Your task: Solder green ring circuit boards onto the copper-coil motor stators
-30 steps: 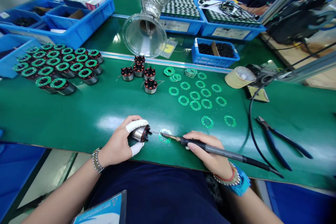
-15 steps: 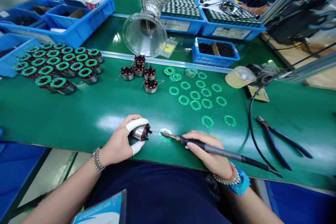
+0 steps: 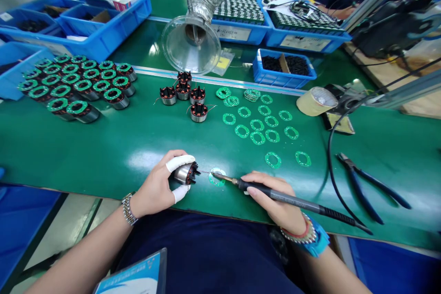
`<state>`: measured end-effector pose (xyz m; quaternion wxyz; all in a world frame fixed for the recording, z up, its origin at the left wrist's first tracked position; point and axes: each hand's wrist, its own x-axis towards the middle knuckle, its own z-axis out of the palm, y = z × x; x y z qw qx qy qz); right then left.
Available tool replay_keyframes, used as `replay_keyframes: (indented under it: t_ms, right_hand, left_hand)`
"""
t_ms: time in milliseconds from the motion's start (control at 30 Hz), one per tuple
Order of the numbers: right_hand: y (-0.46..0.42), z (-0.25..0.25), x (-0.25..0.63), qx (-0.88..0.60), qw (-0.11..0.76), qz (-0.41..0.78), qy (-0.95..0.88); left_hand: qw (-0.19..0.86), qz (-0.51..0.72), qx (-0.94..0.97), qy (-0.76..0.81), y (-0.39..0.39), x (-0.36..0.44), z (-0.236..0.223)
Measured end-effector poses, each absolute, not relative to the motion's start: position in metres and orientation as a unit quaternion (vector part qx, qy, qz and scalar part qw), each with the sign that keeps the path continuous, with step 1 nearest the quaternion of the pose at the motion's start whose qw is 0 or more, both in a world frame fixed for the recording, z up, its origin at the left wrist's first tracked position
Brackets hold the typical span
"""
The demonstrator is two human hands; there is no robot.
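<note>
**Hands barely shifted, iron tip kept just off stator pins**

Only a slight drift of the hands and view is seen. On the green surface, near its front edge, a wound motor stator is gripped by the left hand, its fingers closed around the metal body, two sheathed in white cots. Its long axis lies sideways, pins pointing right toward the soldering iron, pinched pencil-wise by the right hand, its tip just short of them, above a green ring board.
</note>
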<state>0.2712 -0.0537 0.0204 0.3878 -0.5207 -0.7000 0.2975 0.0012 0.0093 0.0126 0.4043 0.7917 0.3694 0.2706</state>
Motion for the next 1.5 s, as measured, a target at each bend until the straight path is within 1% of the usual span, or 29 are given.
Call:
replay_keyframes:
  t_ms: [333, 567, 833, 1100, 1167, 1233, 1367, 1467, 1500]
  right_hand:
    - [-0.054, 0.019, 0.271, -0.521, 0.386, 0.296, -0.701]
    - [-0.055, 0.019, 0.271, -0.519, 0.389, 0.281, -0.707]
    - [-0.056, 0.017, 0.275, -0.521, 0.410, 0.263, -0.701]
    - [-0.060, 0.020, 0.281, -0.524, 0.406, 0.248, -0.707]
    - [-0.060, 0.027, 0.291, -0.541, 0.397, 0.212, -0.710]
    - [-0.055, 0.034, 0.308, -0.574, 0.393, 0.149, -0.703]
    - [-0.024, 0.041, 0.363, -0.652, 0.395, -0.045, -0.646]
    - [0.010, 0.035, 0.410, -0.701, 0.346, -0.191, -0.593]
    - [0.020, 0.032, 0.424, -0.712, 0.345, -0.211, -0.575]
  left_hand:
    - [0.385, 0.268, 0.801, 0.372, 0.008, 0.001, 0.012]
    - [0.339, 0.266, 0.823, 0.371, 0.008, 0.004, 0.012]
    - [0.334, 0.262, 0.826, 0.371, 0.007, 0.003, 0.012]
    - [0.327, 0.255, 0.829, 0.374, 0.007, 0.004, 0.013]
    - [0.320, 0.252, 0.832, 0.377, 0.006, 0.004, 0.014]
    - [0.309, 0.248, 0.835, 0.382, 0.006, 0.004, 0.014]
    - [0.286, 0.255, 0.843, 0.378, 0.007, 0.002, 0.011]
    - [0.279, 0.257, 0.845, 0.376, 0.008, 0.001, 0.009]
    - [0.279, 0.256, 0.845, 0.378, 0.008, 0.001, 0.008]
